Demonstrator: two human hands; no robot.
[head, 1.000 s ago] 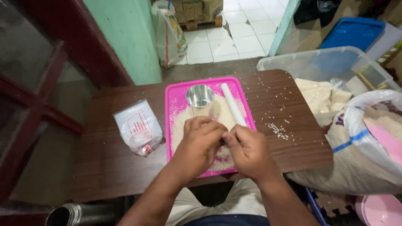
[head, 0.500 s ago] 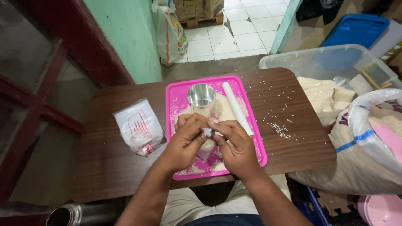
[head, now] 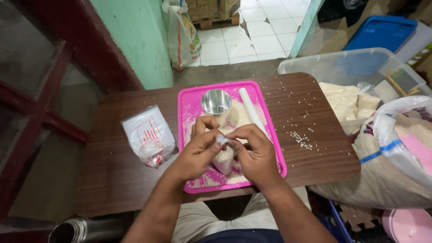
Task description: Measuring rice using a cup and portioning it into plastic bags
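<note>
Left hand [head: 196,153] and right hand [head: 256,155] both pinched closed on small clear plastic bag of rice [head: 223,158], above pink rectangular plastic tray [head: 189,108].

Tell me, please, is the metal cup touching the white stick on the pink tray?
Apart. The head view shows a strip of tray and rice between the metal cup and the white stick.

Bag [head: 223,158] mostly hidden by hands. Sack [head: 396,166] and pink tub [head: 407,225] cut off at frame edge. Knot too small to tell.
</note>
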